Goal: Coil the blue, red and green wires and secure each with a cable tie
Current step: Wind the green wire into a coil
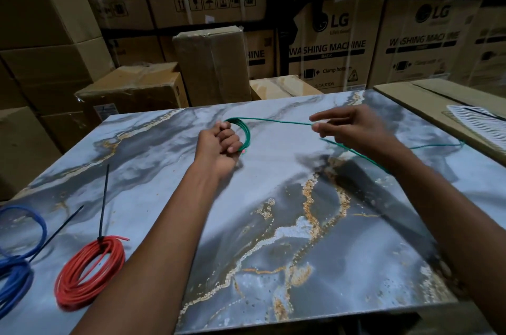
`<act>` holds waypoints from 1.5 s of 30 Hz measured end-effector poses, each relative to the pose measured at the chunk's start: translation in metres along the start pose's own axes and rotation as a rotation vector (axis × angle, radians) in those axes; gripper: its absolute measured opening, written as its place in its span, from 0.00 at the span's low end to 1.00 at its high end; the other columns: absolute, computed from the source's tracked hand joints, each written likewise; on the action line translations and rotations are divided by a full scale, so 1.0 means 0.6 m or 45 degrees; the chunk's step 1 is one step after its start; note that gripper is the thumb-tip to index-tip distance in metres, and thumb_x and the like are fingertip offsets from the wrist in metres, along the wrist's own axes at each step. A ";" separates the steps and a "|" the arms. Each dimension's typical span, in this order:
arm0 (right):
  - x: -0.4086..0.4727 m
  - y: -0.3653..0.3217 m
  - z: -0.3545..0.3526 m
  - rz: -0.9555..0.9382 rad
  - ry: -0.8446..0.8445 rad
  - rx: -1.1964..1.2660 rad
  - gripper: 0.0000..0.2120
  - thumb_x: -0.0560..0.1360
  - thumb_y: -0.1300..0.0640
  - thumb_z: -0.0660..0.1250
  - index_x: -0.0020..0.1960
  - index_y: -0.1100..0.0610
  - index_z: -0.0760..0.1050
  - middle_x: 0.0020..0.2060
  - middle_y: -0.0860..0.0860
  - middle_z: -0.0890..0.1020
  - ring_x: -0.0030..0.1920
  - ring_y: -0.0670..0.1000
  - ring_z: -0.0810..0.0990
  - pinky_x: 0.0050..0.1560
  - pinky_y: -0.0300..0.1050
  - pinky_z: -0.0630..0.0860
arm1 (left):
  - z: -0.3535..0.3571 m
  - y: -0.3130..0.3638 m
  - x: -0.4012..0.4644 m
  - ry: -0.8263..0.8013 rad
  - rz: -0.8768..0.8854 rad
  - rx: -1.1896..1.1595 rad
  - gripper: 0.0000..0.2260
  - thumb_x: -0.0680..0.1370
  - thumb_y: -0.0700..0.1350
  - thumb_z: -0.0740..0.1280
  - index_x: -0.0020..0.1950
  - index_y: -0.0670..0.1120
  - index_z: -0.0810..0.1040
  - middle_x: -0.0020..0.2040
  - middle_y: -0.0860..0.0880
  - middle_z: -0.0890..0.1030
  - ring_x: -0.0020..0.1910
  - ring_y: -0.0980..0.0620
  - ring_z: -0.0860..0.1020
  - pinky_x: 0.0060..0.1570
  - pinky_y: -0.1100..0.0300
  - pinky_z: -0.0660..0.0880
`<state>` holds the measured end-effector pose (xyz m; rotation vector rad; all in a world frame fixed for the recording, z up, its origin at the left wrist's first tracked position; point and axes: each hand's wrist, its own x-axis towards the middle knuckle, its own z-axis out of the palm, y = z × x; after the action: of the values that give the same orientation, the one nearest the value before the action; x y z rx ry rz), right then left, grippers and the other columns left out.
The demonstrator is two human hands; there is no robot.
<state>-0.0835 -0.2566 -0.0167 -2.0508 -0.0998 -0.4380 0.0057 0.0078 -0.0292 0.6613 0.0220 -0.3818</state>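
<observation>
Near the frame's centre, the left hand [219,144] is gripping the green wire [244,134] loops, fingers curled tight to keep the coil's shape. The right hand [346,129] is pinching the loose strand, feeding it over. The red coil [87,273], already tied, is lying on the bench [273,225] lower left.

A warehouse or stockroom is indicated by cardboard cartons [208,3] stacked high on every side, several strapped and printed with handling symbols and washing machine labels [328,47], around a marble-patterned tabletop [273,197] used as a bench
</observation>
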 end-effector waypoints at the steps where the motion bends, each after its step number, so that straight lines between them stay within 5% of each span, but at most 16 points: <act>1: -0.001 0.000 0.006 -0.085 0.026 -0.124 0.11 0.76 0.56 0.74 0.58 0.53 0.85 0.47 0.48 0.87 0.40 0.42 0.85 0.39 0.36 0.77 | -0.004 0.001 0.003 0.039 0.013 -0.031 0.16 0.84 0.42 0.52 0.36 0.46 0.67 0.21 0.54 0.59 0.17 0.57 0.55 0.18 0.65 0.54; 4: 0.004 -0.003 0.020 -0.104 -0.073 -0.174 0.10 0.76 0.62 0.74 0.55 0.52 0.86 0.48 0.46 0.87 0.37 0.39 0.81 0.36 0.34 0.75 | -0.011 0.006 0.007 0.141 0.106 -0.125 0.15 0.83 0.38 0.52 0.38 0.47 0.68 0.22 0.54 0.65 0.17 0.57 0.56 0.18 0.64 0.56; 9: 0.005 0.003 -0.016 0.102 -0.120 -0.017 0.08 0.75 0.65 0.74 0.51 0.55 0.87 0.46 0.58 0.88 0.29 0.47 0.69 0.30 0.38 0.66 | -0.031 0.034 0.015 0.276 0.275 -0.289 0.13 0.82 0.36 0.52 0.41 0.49 0.67 0.24 0.54 0.71 0.17 0.57 0.57 0.18 0.65 0.57; 12: 0.001 0.008 -0.020 0.025 0.028 0.005 0.09 0.75 0.63 0.74 0.55 0.56 0.86 0.46 0.58 0.87 0.30 0.40 0.76 0.32 0.33 0.71 | -0.035 0.035 0.018 0.368 0.306 -0.275 0.11 0.84 0.40 0.54 0.44 0.48 0.69 0.25 0.54 0.76 0.17 0.57 0.58 0.19 0.65 0.58; 15: -0.003 0.003 -0.001 -0.282 0.181 -0.384 0.10 0.76 0.59 0.74 0.57 0.51 0.86 0.48 0.48 0.87 0.34 0.38 0.81 0.38 0.29 0.75 | -0.032 0.024 0.019 0.394 0.294 -0.222 0.05 0.85 0.44 0.57 0.52 0.48 0.71 0.28 0.54 0.79 0.18 0.57 0.59 0.21 0.64 0.59; 19: -0.017 -0.015 0.058 -0.507 -0.080 -1.067 0.11 0.78 0.54 0.69 0.57 0.45 0.85 0.49 0.48 0.84 0.41 0.47 0.79 0.39 0.44 0.75 | -0.014 0.008 0.011 0.376 0.294 -0.022 0.13 0.86 0.45 0.55 0.41 0.47 0.69 0.24 0.54 0.71 0.18 0.57 0.59 0.21 0.65 0.59; 22: -0.024 -0.028 0.092 -0.525 -0.168 -1.229 0.11 0.79 0.47 0.66 0.57 0.44 0.84 0.46 0.46 0.79 0.45 0.51 0.79 0.38 0.43 0.68 | 0.005 -0.007 0.002 0.369 0.324 0.179 0.16 0.86 0.45 0.54 0.38 0.47 0.67 0.21 0.55 0.65 0.17 0.58 0.58 0.20 0.65 0.57; 27: -0.023 -0.024 0.101 -0.342 -0.194 -1.393 0.26 0.79 0.41 0.50 0.66 0.47 0.80 0.61 0.50 0.81 0.63 0.52 0.72 0.63 0.55 0.61 | 0.011 -0.023 0.001 0.393 0.609 0.808 0.17 0.85 0.50 0.58 0.38 0.46 0.70 0.23 0.54 0.67 0.21 0.56 0.62 0.22 0.66 0.58; 29: -0.030 -0.037 0.106 -0.347 -0.075 -0.998 0.28 0.78 0.44 0.47 0.68 0.50 0.78 0.56 0.50 0.84 0.59 0.49 0.76 0.62 0.52 0.68 | 0.012 -0.031 0.000 0.382 0.856 1.230 0.18 0.85 0.50 0.57 0.37 0.46 0.72 0.28 0.51 0.70 0.26 0.55 0.66 0.23 0.66 0.61; 33: -0.042 -0.066 0.132 -0.074 -0.013 0.277 0.18 0.85 0.45 0.56 0.65 0.52 0.78 0.40 0.52 0.86 0.40 0.49 0.83 0.43 0.47 0.80 | 0.013 -0.051 -0.007 0.312 1.220 1.779 0.17 0.85 0.49 0.57 0.38 0.47 0.74 0.30 0.55 0.72 0.32 0.52 0.71 0.33 0.56 0.63; 36: -0.034 -0.051 0.132 -0.221 0.174 0.105 0.11 0.84 0.53 0.63 0.61 0.53 0.81 0.37 0.51 0.84 0.33 0.42 0.76 0.33 0.40 0.72 | 0.009 -0.051 0.001 0.177 0.996 1.731 0.18 0.85 0.51 0.57 0.38 0.46 0.75 0.27 0.55 0.71 0.28 0.53 0.69 0.30 0.57 0.62; 41: -0.010 -0.014 0.093 -0.325 0.418 -0.214 0.08 0.81 0.54 0.68 0.55 0.55 0.84 0.39 0.47 0.84 0.34 0.39 0.77 0.34 0.33 0.70 | 0.033 -0.048 -0.024 -0.337 -0.091 1.047 0.17 0.86 0.50 0.54 0.38 0.47 0.67 0.25 0.54 0.58 0.21 0.57 0.55 0.25 0.62 0.53; 45: -0.009 -0.003 0.079 -0.336 0.259 -0.278 0.09 0.80 0.51 0.69 0.54 0.54 0.85 0.35 0.47 0.84 0.33 0.46 0.78 0.33 0.41 0.73 | 0.032 -0.039 -0.028 -0.450 -0.262 0.532 0.17 0.86 0.49 0.53 0.38 0.48 0.66 0.25 0.55 0.58 0.21 0.58 0.55 0.25 0.63 0.52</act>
<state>-0.0766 -0.2146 -0.0381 -2.2015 -0.2083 -0.8512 -0.0200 -0.0151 -0.0254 0.9992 -0.3366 -0.7087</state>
